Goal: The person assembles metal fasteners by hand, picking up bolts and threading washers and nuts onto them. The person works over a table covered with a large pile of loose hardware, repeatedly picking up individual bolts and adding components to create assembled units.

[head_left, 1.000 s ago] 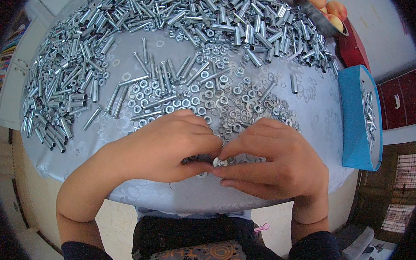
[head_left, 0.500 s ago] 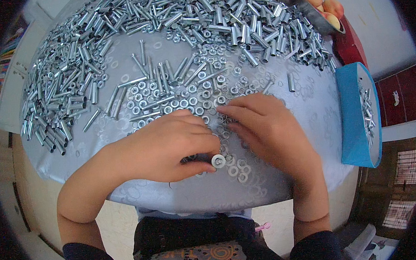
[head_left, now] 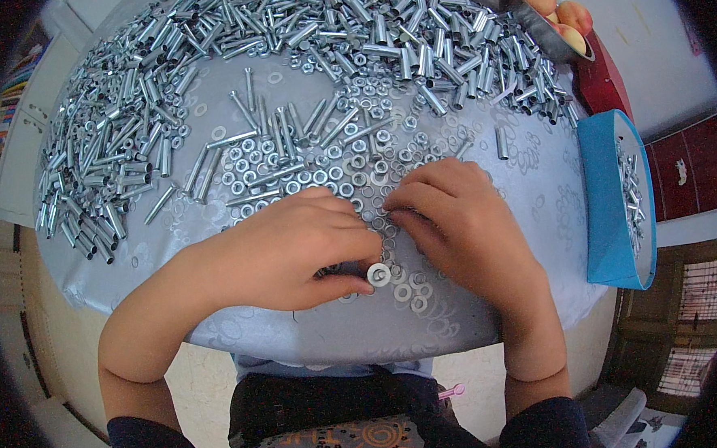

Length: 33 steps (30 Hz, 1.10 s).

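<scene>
Low over the near part of the table, my left hand [head_left: 303,251] is closed, thumb and forefinger pinching a metal bolt. Only the bolt's end shows, with a flat washer [head_left: 379,275] around it that faces right; the shaft is hidden in my palm. Just to the right, my right hand [head_left: 455,219] reaches down to the small ring washers [head_left: 387,232], fingers curled and tips drawn together. Whatever they pinch is too small to make out. Beyond my left hand lie many hex nuts [head_left: 317,177], with several loose bolts [head_left: 277,135] behind them.
A large heap of metal sleeves and bolts [head_left: 381,28] curves along the table's far and left sides. At the right edge stands a blue fabric bin [head_left: 605,203] holding metal parts. A metal bowl [head_left: 518,25] of peaches [head_left: 573,16] sits at the far right, by a red object [head_left: 603,85].
My right hand's fingertips have drawn closer together and a little nearer to me over the ring washers. My left hand holds the bolt almost still.
</scene>
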### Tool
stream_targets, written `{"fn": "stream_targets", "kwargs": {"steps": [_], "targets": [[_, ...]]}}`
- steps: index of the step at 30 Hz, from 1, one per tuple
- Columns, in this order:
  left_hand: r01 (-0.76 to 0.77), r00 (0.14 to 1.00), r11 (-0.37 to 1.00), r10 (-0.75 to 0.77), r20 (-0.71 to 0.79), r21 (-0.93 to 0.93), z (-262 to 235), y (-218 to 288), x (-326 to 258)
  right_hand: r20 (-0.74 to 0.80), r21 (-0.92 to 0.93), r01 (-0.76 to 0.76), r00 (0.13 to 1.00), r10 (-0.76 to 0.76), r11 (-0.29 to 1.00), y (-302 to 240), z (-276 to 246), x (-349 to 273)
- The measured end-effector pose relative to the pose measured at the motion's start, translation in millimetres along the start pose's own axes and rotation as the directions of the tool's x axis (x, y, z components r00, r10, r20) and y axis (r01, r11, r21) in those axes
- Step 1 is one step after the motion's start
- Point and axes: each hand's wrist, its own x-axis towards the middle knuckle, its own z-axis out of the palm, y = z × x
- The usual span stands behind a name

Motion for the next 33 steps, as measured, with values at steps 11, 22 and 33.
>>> {"fn": "stream_targets", "kwargs": {"steps": [11, 22, 33], "targets": [[-0.002, 1.0, 0.999, 0.003, -0.005, 0.032, -2, 0, -1, -0.14, 0.142, 0.372, 0.925, -0.353, 0.917, -15, -20, -2], [0.006, 1.0, 1.0, -0.006, -0.016, 0.005, -1, 1, -1, -0.102, 0.042, 0.421, 0.904, -0.415, 0.906, -16, -20, -4], [0.017, 1.0, 0.999, -0.017, -0.01, 0.028, -1, 1, -1, -0.081, 0.009, 0.403, 0.912, -0.401, 0.915, -16, -20, -6]]}}
